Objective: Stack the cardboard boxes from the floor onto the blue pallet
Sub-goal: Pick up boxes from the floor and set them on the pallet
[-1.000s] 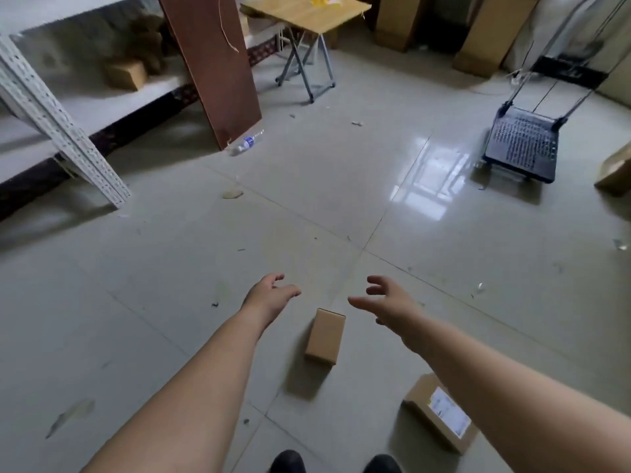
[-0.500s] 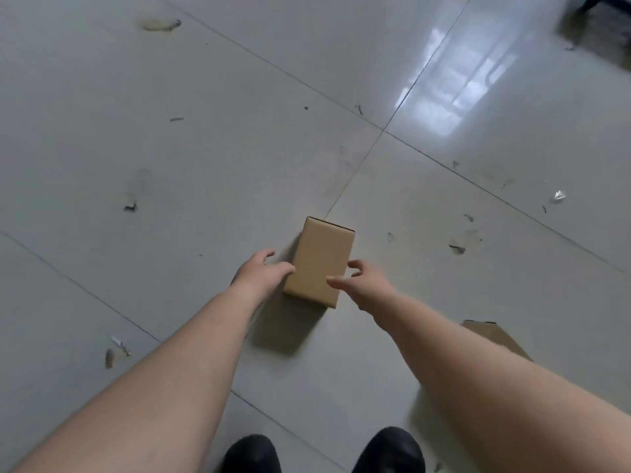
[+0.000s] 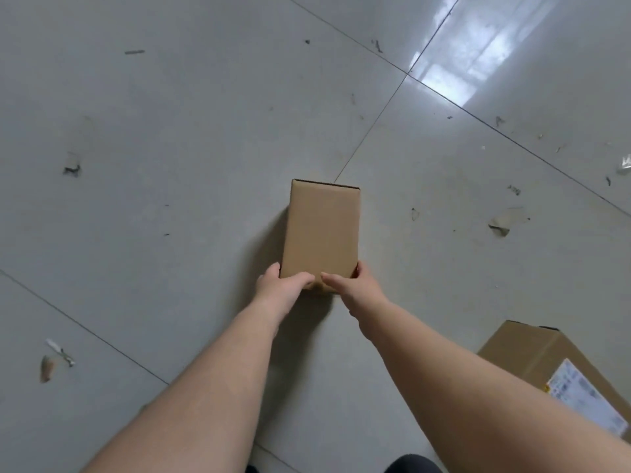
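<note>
A person bends over a small cardboard box on a grey tiled floor, both bare hands clasped on the box's near end. The left hand grips the near left corner, thumb laid across the top face; the right hand takes the near right corner the same way, its fingers curled down the side. The two thumbs nearly meet over the near edge. The symmetrical hold at one end suggests the box is about to be tipped up and lifted, the first step in carrying it off to be stacked. Whether it rests fully on the floor or is already rising cannot be told from this view.

The box lies lengthwise away from the person, its far end touching a tile joint that runs on toward a patch of reflected light. A second, larger cardboard box, bearing a white shipping label, sits at the lower right edge of the view, partly hidden behind the right forearm and well apart from the first. It too appears to await collection.

The floor is glossy, scuffed, and strewn with scraps of paper and tape. The blue pallet is out of view.
</note>
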The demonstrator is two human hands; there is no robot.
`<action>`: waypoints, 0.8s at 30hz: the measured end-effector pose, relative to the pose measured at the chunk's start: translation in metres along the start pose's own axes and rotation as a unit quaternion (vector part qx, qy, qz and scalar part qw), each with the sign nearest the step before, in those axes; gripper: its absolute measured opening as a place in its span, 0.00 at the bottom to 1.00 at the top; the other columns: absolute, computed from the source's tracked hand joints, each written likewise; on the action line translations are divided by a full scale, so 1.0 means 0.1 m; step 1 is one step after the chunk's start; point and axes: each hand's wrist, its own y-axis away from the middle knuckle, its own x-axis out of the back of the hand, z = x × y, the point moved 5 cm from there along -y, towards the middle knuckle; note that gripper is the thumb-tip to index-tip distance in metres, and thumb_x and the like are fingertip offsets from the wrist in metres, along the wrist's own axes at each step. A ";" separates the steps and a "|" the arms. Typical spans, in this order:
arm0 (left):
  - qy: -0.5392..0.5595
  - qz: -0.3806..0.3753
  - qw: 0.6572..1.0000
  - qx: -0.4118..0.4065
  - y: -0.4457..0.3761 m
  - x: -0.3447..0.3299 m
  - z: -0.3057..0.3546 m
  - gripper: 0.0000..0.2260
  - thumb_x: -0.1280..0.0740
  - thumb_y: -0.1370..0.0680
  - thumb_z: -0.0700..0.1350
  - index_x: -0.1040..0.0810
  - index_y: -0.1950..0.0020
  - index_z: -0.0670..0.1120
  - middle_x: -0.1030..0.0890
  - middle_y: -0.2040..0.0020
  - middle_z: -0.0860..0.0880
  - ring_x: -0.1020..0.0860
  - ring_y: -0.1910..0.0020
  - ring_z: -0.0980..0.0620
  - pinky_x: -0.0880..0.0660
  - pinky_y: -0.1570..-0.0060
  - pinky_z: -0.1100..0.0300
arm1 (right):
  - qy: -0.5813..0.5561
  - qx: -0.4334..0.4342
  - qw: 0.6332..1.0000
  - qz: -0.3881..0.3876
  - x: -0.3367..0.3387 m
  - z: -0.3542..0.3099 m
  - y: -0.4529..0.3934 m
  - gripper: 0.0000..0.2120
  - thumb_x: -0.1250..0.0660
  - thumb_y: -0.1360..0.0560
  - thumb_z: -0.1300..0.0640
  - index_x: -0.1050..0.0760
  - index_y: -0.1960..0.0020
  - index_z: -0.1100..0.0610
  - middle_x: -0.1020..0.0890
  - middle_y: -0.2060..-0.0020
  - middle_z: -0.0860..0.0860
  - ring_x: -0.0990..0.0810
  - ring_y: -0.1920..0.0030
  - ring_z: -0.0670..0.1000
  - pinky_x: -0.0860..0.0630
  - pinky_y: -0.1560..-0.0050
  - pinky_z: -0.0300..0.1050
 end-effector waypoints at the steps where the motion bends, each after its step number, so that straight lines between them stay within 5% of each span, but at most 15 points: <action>1: 0.016 0.005 1.000 -0.004 0.05 0.03 0.05 0.33 0.32 0.27 0.50 0.42 0.25 0.49 0.37 0.28 0.48 0.34 0.33 0.46 0.32 0.37 0.49 | 0.013 0.012 1.000 0.006 0.01 -0.10 0.04 0.23 0.29 0.30 0.57 0.31 0.38 0.57 0.22 0.45 0.53 0.23 0.50 0.53 0.26 0.55 0.45; 4: 0.087 0.015 0.996 -0.011 0.27 0.18 0.29 0.25 0.32 0.26 0.49 0.35 0.32 0.50 0.29 0.41 0.50 0.29 0.46 0.49 0.29 0.51 0.55 | 0.048 0.053 0.997 0.008 0.05 -0.50 0.22 0.23 0.30 0.29 0.56 0.31 0.37 0.56 0.22 0.43 0.54 0.23 0.45 0.55 0.25 0.44 0.51; 8: 0.142 0.058 0.987 -0.045 0.72 0.56 0.82 0.14 0.33 0.25 0.48 0.32 0.42 0.53 0.27 0.57 0.54 0.25 0.58 0.53 0.27 0.53 0.55 | 0.062 0.090 0.994 0.001 0.09 -1.21 0.62 0.22 0.32 0.28 0.50 0.31 0.36 0.53 0.22 0.45 0.52 0.22 0.46 0.53 0.24 0.43 0.51; 13: 0.154 0.113 0.975 -0.114 1.70 1.30 1.74 0.21 0.34 0.26 0.52 0.31 0.35 0.51 0.25 0.43 0.50 0.26 0.51 0.51 0.29 0.54 0.55 | 0.013 0.135 0.991 -0.008 0.11 -2.31 1.51 0.23 0.33 0.28 0.47 0.32 0.36 0.52 0.22 0.47 0.51 0.23 0.49 0.52 0.23 0.51 0.48; 17: 0.166 0.157 0.959 -0.170 2.92 1.93 2.41 0.19 0.34 0.26 0.53 0.31 0.36 0.52 0.25 0.42 0.49 0.25 0.47 0.48 0.29 0.57 0.54 | -0.043 0.168 0.983 -0.061 0.19 -3.16 2.57 0.18 0.33 0.27 0.47 0.32 0.40 0.49 0.22 0.50 0.49 0.24 0.54 0.47 0.29 0.63 0.42; 24: 0.248 0.256 0.899 -0.255 5.63 2.81 2.81 0.14 0.35 0.25 0.50 0.28 0.41 0.52 0.23 0.43 0.47 0.24 0.45 0.46 0.25 0.45 0.49 | -0.045 0.279 0.948 -0.147 0.40 -4.34 5.05 0.19 0.34 0.28 0.42 0.35 0.42 0.46 0.23 0.52 0.48 0.24 0.55 0.48 0.32 0.67 0.42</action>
